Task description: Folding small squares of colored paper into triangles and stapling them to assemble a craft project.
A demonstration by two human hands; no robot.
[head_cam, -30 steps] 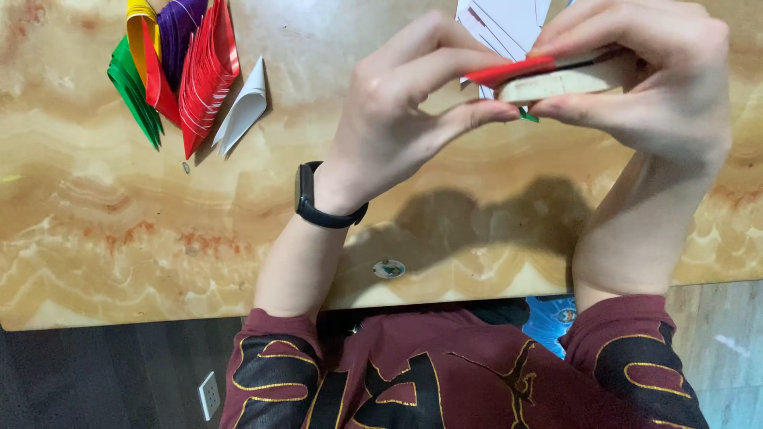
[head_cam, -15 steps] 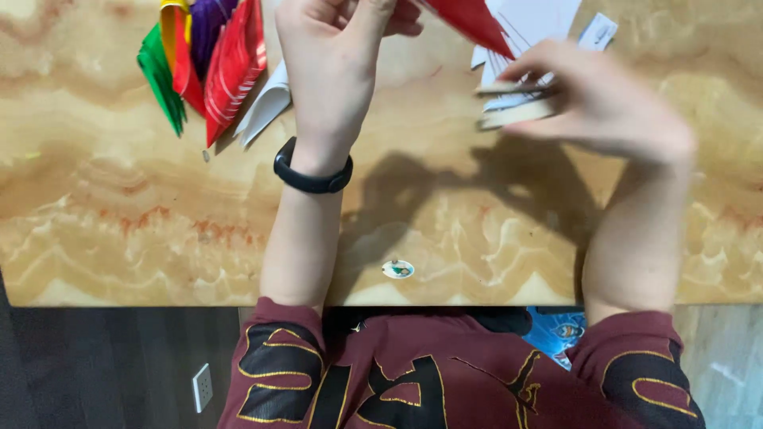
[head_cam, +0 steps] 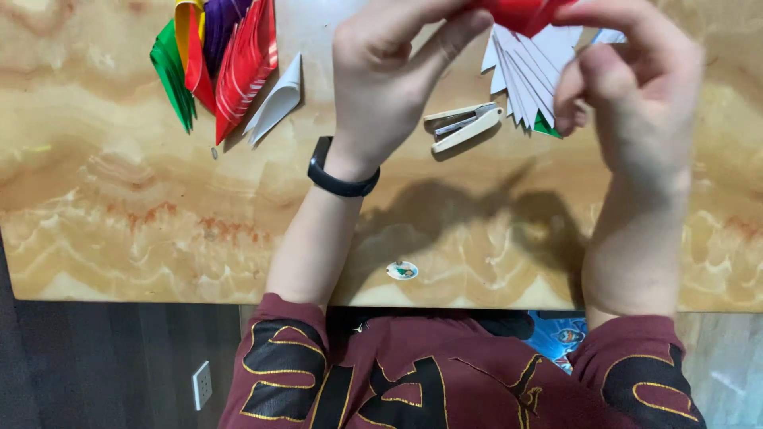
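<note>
Red folded paper (head_cam: pixel 520 12), cut off at top, pinched by left hand (head_cam: pixel 389 75) and right hand (head_cam: pixel 636 87).

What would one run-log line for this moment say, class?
left hand: holds red folded paper | right hand: at same paper | stapler: lying on marble table | coloured paper stack: far left

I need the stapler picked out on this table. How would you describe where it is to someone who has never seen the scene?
Start at the marbled tan table and look toward its far edge, between the person's left hand and right hand. The stapler lies flat there, untouched, just left of a fan of white folded paper pieces. It is the only cream, bar-shaped thing with a metal strip; everything near it is folded paper.
</note>
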